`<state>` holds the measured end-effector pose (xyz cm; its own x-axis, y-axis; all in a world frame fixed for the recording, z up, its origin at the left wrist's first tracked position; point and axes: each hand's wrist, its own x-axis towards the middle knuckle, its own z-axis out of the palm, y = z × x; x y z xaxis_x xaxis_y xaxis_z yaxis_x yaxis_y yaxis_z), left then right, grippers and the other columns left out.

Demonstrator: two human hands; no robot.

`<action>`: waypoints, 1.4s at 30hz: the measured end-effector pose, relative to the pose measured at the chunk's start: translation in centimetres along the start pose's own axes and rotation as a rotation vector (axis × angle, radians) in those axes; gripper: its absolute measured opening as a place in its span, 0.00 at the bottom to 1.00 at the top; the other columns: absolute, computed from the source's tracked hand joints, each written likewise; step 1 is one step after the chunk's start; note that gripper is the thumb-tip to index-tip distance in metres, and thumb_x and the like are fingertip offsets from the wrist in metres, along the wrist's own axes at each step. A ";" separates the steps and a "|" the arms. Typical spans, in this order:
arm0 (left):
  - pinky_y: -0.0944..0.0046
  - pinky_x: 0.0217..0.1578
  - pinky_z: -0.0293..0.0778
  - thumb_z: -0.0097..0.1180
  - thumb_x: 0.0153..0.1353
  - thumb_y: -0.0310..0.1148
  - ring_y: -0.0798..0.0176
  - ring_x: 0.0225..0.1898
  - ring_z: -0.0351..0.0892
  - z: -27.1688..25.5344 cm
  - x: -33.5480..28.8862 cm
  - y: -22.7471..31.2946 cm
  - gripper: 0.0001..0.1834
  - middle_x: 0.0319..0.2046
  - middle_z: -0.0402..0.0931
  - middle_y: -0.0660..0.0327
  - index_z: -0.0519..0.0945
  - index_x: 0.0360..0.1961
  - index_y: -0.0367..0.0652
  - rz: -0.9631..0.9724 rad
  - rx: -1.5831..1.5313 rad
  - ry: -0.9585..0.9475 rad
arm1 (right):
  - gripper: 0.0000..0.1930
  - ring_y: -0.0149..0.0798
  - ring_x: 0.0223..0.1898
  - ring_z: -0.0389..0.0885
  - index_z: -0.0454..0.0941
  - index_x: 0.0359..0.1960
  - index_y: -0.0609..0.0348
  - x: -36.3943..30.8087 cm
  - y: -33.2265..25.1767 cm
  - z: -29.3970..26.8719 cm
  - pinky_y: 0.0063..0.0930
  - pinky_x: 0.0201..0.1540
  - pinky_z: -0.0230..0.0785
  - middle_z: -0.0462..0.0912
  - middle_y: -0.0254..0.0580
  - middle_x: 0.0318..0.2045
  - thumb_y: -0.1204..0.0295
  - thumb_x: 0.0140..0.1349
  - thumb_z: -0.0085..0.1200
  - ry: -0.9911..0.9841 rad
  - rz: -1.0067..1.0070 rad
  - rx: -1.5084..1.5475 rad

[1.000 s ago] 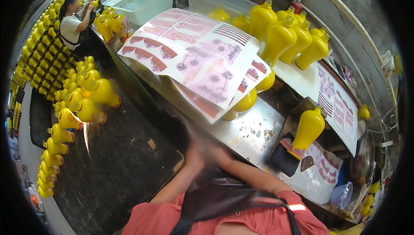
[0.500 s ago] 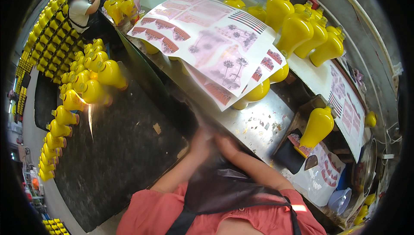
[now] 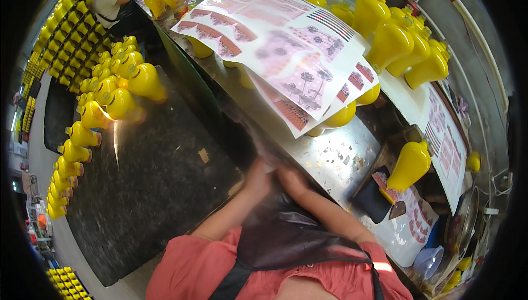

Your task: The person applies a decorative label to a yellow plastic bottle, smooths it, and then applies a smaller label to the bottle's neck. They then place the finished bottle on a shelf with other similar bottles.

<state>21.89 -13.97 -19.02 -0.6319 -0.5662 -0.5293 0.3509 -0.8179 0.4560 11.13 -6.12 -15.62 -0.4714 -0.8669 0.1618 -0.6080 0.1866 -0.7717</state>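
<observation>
My left hand [image 3: 258, 175] and my right hand [image 3: 287, 176] are close together at the front edge of the metal-topped table [image 3: 324, 154], low before the black apron [image 3: 291, 240]. Their fingers are blurred, and a small pale patch shows between them, too indistinct to name. Beyond them, large printed sheets [image 3: 264, 52] with pinkish patterns lie across several yellow vases. One yellow vase [image 3: 408, 163] leans to the right of my hands, its patterned base over a dark pad [image 3: 371, 202]. Beside the pad is a cut decal sheet [image 3: 404, 228].
Yellow vases [image 3: 121, 102] crowd the far end of the black surface [image 3: 159, 179] at left, with a row along its edge. More vases [image 3: 390, 44] stand at the back right. A purplish bowl [image 3: 428, 260] sits lower right. A co-worker [image 3: 110, 0] works at the far left.
The view has shifted slightly, so the table and vases appear a little further right and up. My hands stay close together at the table edge.
</observation>
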 end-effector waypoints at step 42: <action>0.60 0.49 0.76 0.51 0.71 0.34 0.61 0.46 0.81 1.3 -1.6 0.5 0.07 0.43 0.81 0.59 0.79 0.45 0.45 0.015 -0.154 0.061 | 0.11 0.59 0.36 0.86 0.83 0.49 0.54 -1.4 -0.8 -1.5 0.48 0.38 0.80 0.85 0.57 0.36 0.75 0.67 0.55 -0.089 -0.093 -0.271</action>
<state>22.12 -13.33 -17.02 -0.5845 -0.5800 -0.5674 0.4647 -0.8125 0.3518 11.32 -4.34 -14.27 -0.3552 -0.9209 0.1608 -0.8001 0.2106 -0.5617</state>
